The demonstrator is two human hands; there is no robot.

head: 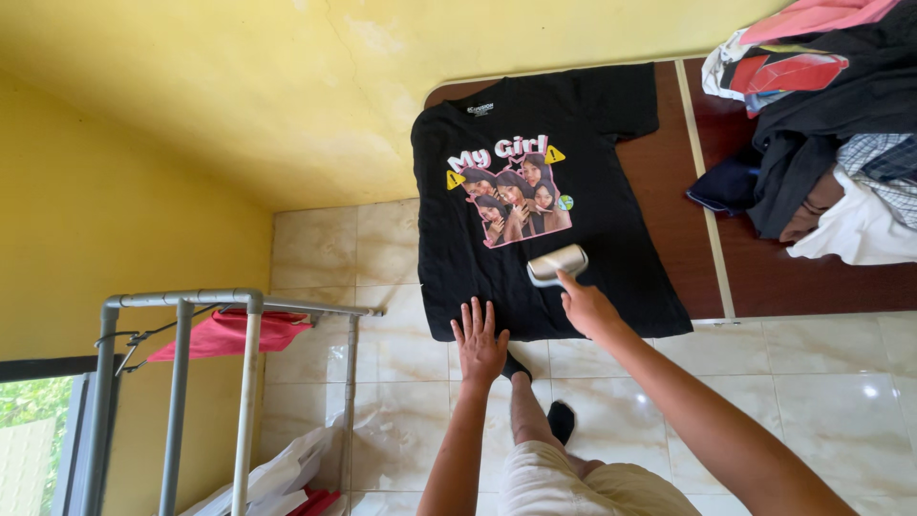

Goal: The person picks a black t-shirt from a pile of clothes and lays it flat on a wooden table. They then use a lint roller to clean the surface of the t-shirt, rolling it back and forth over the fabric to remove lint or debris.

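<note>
Two hands are at work: the left hand (479, 342) is pressed flat, fingers spread, on the hem of a black T-shirt (535, 201) spread over a brown table (683, 239), while the right hand (586, 306) grips a lint roller (558, 264) below the print, roughly mid-shirt.

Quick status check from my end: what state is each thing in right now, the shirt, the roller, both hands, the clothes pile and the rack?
Black printed T-shirt: spread flat, print up, hem at the table edge.
Lint roller: lying on the shirt below the print.
Right hand: gripping the roller's handle.
Left hand: open, fingers spread, pressing the hem.
Clothes pile: heaped, unfolded, on the table's far side.
Metal rack: standing, red garment on a hanger.
</note>
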